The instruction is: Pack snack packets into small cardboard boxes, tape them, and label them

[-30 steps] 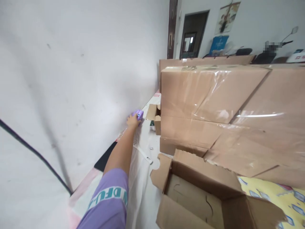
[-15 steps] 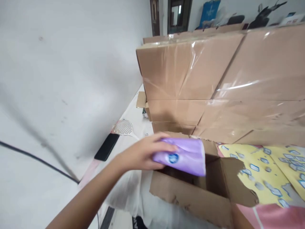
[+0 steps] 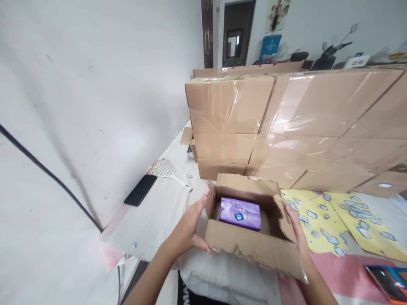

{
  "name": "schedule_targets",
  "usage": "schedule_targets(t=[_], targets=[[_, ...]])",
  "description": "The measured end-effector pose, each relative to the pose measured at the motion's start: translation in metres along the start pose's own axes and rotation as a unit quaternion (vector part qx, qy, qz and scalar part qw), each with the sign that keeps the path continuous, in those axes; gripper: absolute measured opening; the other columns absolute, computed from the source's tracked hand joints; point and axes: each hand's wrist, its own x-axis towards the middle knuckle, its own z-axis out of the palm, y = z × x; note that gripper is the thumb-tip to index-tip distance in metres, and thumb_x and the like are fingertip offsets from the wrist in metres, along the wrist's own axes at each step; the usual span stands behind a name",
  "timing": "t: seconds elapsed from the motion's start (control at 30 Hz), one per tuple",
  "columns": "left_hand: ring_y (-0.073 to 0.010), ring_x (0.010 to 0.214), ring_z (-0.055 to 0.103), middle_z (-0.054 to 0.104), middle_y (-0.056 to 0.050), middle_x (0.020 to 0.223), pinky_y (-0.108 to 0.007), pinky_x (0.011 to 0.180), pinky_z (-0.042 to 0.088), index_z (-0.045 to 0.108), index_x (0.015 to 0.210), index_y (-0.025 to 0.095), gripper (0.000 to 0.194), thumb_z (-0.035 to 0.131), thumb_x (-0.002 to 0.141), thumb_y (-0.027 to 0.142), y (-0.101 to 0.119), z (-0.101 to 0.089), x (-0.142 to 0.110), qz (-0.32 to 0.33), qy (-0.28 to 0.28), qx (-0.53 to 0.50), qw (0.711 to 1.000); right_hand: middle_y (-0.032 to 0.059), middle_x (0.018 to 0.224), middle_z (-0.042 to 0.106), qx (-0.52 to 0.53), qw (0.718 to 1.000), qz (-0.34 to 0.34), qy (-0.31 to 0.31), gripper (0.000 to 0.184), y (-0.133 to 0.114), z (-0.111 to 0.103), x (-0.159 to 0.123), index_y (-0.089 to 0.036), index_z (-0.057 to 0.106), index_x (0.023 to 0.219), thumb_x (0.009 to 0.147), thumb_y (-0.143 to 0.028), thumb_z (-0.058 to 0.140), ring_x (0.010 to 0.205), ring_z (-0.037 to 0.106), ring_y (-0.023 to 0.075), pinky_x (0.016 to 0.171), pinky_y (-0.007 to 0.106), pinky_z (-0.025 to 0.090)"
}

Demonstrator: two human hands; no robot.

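Observation:
An open cardboard box (image 3: 254,245) with torn flaps stands in front of me. Inside it lies a purple tissue pack (image 3: 240,213) with a blue round logo, toward the box's left side. My left hand (image 3: 194,224) grips the left side of the box, thumb apart from the fingers. Against the right side presses my right hand (image 3: 296,226), its fingers partly hidden behind the torn right flap. Between them, the two hands hold the box.
A wall of taped cardboard cartons (image 3: 235,123) rises behind the box. To the left lie a white slotted skimmer (image 3: 165,168) and a black phone-like slab (image 3: 140,189). Yellow patterned sheets (image 3: 321,220) and a blue-orange item (image 3: 389,279) are on the right.
The purple tissue pack has gone from my left hand down into the box. My left hand has moved to the box's left side, and my right hand has appeared at its right.

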Motion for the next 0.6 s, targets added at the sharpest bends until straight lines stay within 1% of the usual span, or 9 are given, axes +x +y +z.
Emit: schedule_targets(t=[0.1, 0.17, 0.23, 0.3, 0.33, 0.43, 0.47, 0.53, 0.6], targets=[[-0.039, 0.143, 0.049, 0.064, -0.017, 0.141, -0.055, 0.115, 0.043, 0.056, 0.145, 0.026, 0.082, 0.06, 0.082, 0.079, 0.029, 0.033, 0.014, 0.033, 0.011, -0.042, 0.999, 0.0118, 0.161, 0.039, 0.018, 0.999, -0.038, -0.019, 0.064, -0.008, -0.01, 0.003, -0.032, 0.051, 0.147, 0.091, -0.06, 0.065, 0.151, 0.034, 0.0408, 0.121, 0.062, 0.031], [-0.0322, 0.124, 0.065, 0.075, -0.012, 0.115, -0.049, 0.107, 0.05, 0.07, 0.125, 0.025, 0.054, 0.047, 0.098, 0.066, 0.045, 0.043, 0.026, -0.043, 0.074, -0.086, 0.993, 0.013, 0.162, 0.038, 0.053, 0.996, -0.042, -0.05, 0.065, -0.019, -0.017, 0.008, -0.029, 0.057, 0.141, 0.09, -0.069, 0.059, 0.152, 0.031, 0.0435, 0.121, 0.063, 0.031], [-0.0271, 0.111, 0.07, 0.075, -0.011, 0.113, -0.046, 0.1, 0.054, 0.065, 0.129, 0.024, 0.044, 0.043, 0.103, 0.052, 0.055, 0.047, 0.037, -0.159, 0.145, -0.104, 0.971, 0.0125, 0.162, 0.039, 0.089, 0.993, -0.017, -0.07, 0.06, -0.03, -0.021, 0.013, -0.028, 0.061, 0.135, 0.094, -0.071, 0.051, 0.152, 0.032, 0.0425, 0.122, 0.063, 0.03], [-0.0287, 0.127, 0.064, 0.066, -0.015, 0.137, -0.048, 0.106, 0.052, 0.047, 0.148, 0.023, 0.051, 0.05, 0.1, 0.039, 0.059, 0.047, 0.047, -0.22, 0.175, -0.059, 0.958, 0.0111, 0.162, 0.04, 0.118, 0.991, 0.012, -0.053, 0.052, -0.036, -0.019, 0.017, -0.03, 0.055, 0.14, 0.096, -0.059, 0.057, 0.152, 0.036, 0.0378, 0.123, 0.058, 0.032], [-0.0311, 0.139, 0.055, 0.055, -0.018, 0.15, -0.052, 0.111, 0.048, 0.036, 0.156, 0.022, 0.063, 0.055, 0.097, 0.035, 0.06, 0.045, 0.053, -0.215, 0.174, -0.019, 0.961, 0.0104, 0.162, 0.04, 0.129, 0.991, 0.021, -0.035, 0.054, -0.037, -0.016, 0.019, -0.032, 0.048, 0.146, 0.096, -0.05, 0.061, 0.151, 0.038, 0.0347, 0.123, 0.055, 0.034], [-0.0362, 0.158, 0.025, 0.025, -0.021, 0.17, -0.061, 0.121, 0.033, 0.022, 0.163, 0.02, 0.08, 0.058, 0.092, 0.027, 0.066, 0.036, 0.068, -0.151, 0.129, 0.117, 0.973, 0.0108, 0.158, 0.046, 0.136, 0.991, -0.016, -0.011, 0.066, -0.036, -0.007, 0.025, -0.033, 0.033, 0.158, 0.098, -0.036, 0.06, 0.15, 0.04, 0.0307, 0.121, 0.052, 0.038], [-0.0351, 0.157, 0.027, 0.029, -0.019, 0.169, -0.061, 0.123, 0.031, 0.027, 0.162, 0.022, 0.074, 0.056, 0.094, 0.024, 0.07, 0.034, 0.073, -0.124, 0.089, 0.146, 0.977, 0.011, 0.153, 0.052, 0.115, 0.992, -0.038, -0.028, 0.061, -0.036, -0.007, 0.026, -0.032, 0.037, 0.157, 0.099, -0.035, 0.056, 0.151, 0.039, 0.0313, 0.12, 0.054, 0.038], [-0.0305, 0.147, 0.047, 0.056, -0.013, 0.153, -0.056, 0.121, 0.036, 0.048, 0.15, 0.026, 0.051, 0.049, 0.099, 0.023, 0.082, 0.033, 0.08, -0.068, -0.023, 0.172, 0.983, 0.0105, 0.14, 0.064, 0.05, 0.992, -0.078, -0.083, 0.053, -0.037, -0.015, 0.028, -0.032, 0.047, 0.153, 0.1, -0.033, 0.053, 0.15, 0.039, 0.034, 0.12, 0.061, 0.035], [-0.031, 0.131, 0.063, 0.073, -0.01, 0.13, -0.053, 0.115, 0.045, 0.064, 0.134, 0.025, 0.038, 0.052, 0.101, 0.038, 0.094, 0.039, 0.081, -0.028, -0.123, 0.184, 0.975, 0.0088, 0.136, 0.067, -0.006, 0.991, -0.085, -0.1, 0.053, -0.041, -0.035, 0.023, -0.033, 0.052, 0.151, 0.098, -0.034, 0.056, 0.148, 0.04, 0.0369, 0.123, 0.067, 0.025]])
